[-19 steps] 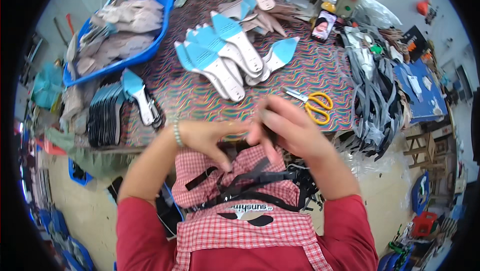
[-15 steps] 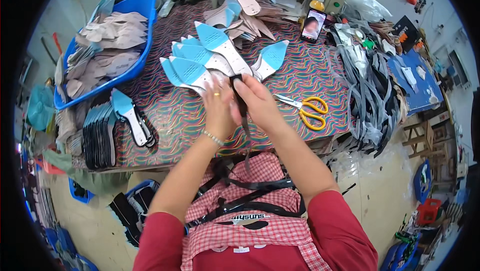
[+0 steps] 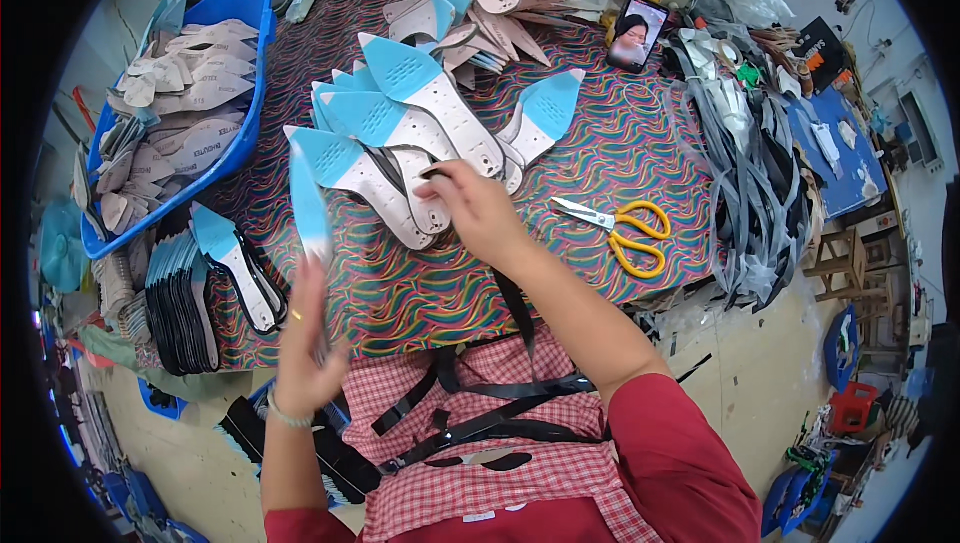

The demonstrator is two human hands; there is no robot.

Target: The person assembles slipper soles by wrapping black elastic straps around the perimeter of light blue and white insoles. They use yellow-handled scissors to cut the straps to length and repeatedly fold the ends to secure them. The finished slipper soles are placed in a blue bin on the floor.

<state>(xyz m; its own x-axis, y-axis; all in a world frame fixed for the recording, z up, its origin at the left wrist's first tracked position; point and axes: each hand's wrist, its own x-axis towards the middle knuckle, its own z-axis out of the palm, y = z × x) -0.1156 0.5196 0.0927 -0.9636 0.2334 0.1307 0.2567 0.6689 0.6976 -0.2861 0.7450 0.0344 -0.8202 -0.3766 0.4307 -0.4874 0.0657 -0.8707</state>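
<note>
My left hand (image 3: pixel 312 338) is low at the table's front edge, closed on a pointed shoe insole (image 3: pixel 309 205) with a blue toe, which stands up from the fingers and is blurred. My right hand (image 3: pixel 485 213) is pinched at the end of a black strip (image 3: pixel 516 311) that trails down over the table edge to my lap. Below and around its fingertips lies a fanned pile of white insoles with blue toes (image 3: pixel 402 73). Yellow-handled scissors (image 3: pixel 628 233) lie open on the patterned cloth to the right of that hand.
A blue basket (image 3: pixel 262 73) full of insole pieces stands at the left. In front of it is a row of black-edged insoles (image 3: pixel 180 293), with a few more (image 3: pixel 243 273) beside it. A phone (image 3: pixel 638 35) leans at the back; grey and black strips (image 3: pixel 755 173) heap at the right.
My hands have parted. The left has swung down and left with an insole; the right stays over the pile with the black strip. The view has shifted slightly.
</note>
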